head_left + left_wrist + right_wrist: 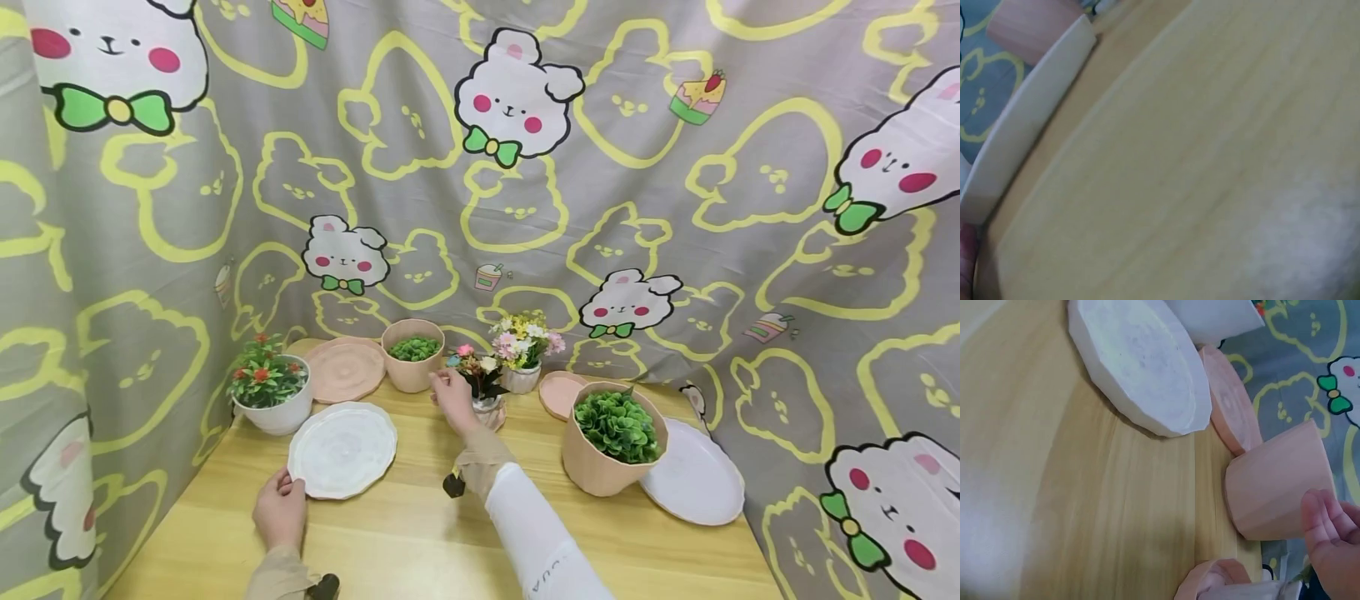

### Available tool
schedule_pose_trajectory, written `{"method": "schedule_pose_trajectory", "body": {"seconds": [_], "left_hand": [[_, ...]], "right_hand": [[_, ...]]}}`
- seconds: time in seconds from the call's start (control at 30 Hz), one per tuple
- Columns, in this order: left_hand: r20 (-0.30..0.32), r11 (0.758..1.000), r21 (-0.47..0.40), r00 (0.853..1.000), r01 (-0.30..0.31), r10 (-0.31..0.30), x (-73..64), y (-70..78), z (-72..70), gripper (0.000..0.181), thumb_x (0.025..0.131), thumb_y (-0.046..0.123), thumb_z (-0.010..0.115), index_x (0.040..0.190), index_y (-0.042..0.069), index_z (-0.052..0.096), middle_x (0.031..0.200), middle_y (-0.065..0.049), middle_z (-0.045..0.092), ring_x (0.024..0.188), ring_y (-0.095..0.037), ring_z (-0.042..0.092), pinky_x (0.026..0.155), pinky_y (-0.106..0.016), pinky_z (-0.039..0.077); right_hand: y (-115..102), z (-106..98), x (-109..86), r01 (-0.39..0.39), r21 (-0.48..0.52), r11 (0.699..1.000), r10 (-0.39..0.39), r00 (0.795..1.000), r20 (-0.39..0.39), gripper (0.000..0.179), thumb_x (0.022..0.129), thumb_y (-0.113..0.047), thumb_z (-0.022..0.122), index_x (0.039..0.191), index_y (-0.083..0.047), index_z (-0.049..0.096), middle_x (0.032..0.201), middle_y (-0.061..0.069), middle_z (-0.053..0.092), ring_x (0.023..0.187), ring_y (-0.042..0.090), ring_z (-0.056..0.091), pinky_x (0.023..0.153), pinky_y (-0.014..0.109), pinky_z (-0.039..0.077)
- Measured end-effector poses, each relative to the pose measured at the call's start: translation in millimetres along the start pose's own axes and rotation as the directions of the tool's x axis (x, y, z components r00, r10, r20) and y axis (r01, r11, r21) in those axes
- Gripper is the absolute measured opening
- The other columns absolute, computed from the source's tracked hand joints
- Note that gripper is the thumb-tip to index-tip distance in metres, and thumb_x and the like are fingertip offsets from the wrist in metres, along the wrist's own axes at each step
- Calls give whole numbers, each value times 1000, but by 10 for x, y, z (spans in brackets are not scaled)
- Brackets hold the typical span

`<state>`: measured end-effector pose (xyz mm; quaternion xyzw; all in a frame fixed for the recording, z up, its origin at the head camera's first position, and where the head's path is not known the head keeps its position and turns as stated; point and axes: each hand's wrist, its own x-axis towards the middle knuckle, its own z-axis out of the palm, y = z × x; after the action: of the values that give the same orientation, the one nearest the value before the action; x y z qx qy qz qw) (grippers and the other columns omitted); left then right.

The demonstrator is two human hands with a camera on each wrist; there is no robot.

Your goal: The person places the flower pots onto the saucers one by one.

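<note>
My left hand [281, 508] is at the near left edge of a round white saucer [342, 450] with a faceted rim, its thumb and fingers pinching that rim. The left wrist view shows just a bit of a finger [967, 259] against the saucer's side. My right hand [456, 402] reaches over the table, fingertips beside the right side of a pink flowerpot [412, 371] holding a small green plant. In the right wrist view the fingers overlap the pot's rim; whether they touch it is unclear. Behind the white saucer lies a larger pink saucer [345, 369].
A white pot [281, 408] with red flowers stands far left. Small flower pots, one a white pot [522, 379], are near the right hand. At right are a big pink pot [600, 454], a lilac-white saucer [697, 475] and a small pink saucer [560, 394]. Patterned curtain [420, 208] surrounds the table.
</note>
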<state>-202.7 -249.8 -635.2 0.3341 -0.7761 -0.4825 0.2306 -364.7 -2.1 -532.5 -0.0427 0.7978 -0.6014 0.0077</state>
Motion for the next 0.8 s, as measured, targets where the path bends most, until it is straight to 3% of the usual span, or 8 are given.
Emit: {"method": "schedule_pose_trajectory", "body": {"seconds": [0.13,0.23,0.37,0.57,0.67,0.73,0.8], "left_hand": [[-40,999,32,999,-17,18,-3,-3,60,40,88,10,55,124,-5,62,108,-22,67,71,13,42,65,-7,35],[-73,997,61,996,-44,48,-13,-16,107,41,86,10,54,123,-7,62,104,-21,66,76,-6,52,69,-18,39],[-101,994,81,992,-67,76,-26,-37,154,41,87,10,53,122,-8,62,101,-20,64,86,-27,60,73,-30,42],[-131,992,80,986,-93,103,-39,-35,207,40,87,11,52,121,-7,62,101,-20,62,87,-31,60,74,-31,42],[-153,991,78,981,-108,119,-56,-31,216,39,85,9,53,119,-8,63,99,-21,62,85,-32,61,72,-29,43],[-171,990,80,977,-116,128,-71,-36,214,39,85,8,54,119,-9,63,98,-22,61,84,-33,61,72,-28,43],[-186,989,86,973,-118,133,-81,-45,200,39,84,6,54,119,-10,62,97,-22,61,84,-33,61,72,-28,43]], "right_hand": [[-22,81,117,-8,-83,997,2,998,-68,29,97,-25,57,111,-1,63,78,13,67,68,30,65,54,22,46],[-36,125,178,-9,-165,986,-10,994,-111,29,96,-26,58,112,-2,63,83,13,67,69,21,61,60,26,47],[-41,178,254,-21,-229,973,-12,990,-141,35,96,-27,56,118,1,59,102,19,68,93,31,65,82,39,54],[-15,177,422,-85,-189,978,58,988,-145,47,97,-27,54,131,6,52,127,27,61,121,41,56,102,48,48],[89,201,535,-54,-203,978,28,991,-129,49,97,-31,52,132,4,51,130,26,60,124,40,55,104,48,46],[401,305,778,14,-232,973,-53,986,-161,50,97,-41,50,126,-1,55,124,23,63,117,37,60,96,42,51],[642,399,975,42,-243,969,-81,985,-152,54,96,-49,48,126,-4,55,123,21,64,115,36,61,95,41,51]]}}
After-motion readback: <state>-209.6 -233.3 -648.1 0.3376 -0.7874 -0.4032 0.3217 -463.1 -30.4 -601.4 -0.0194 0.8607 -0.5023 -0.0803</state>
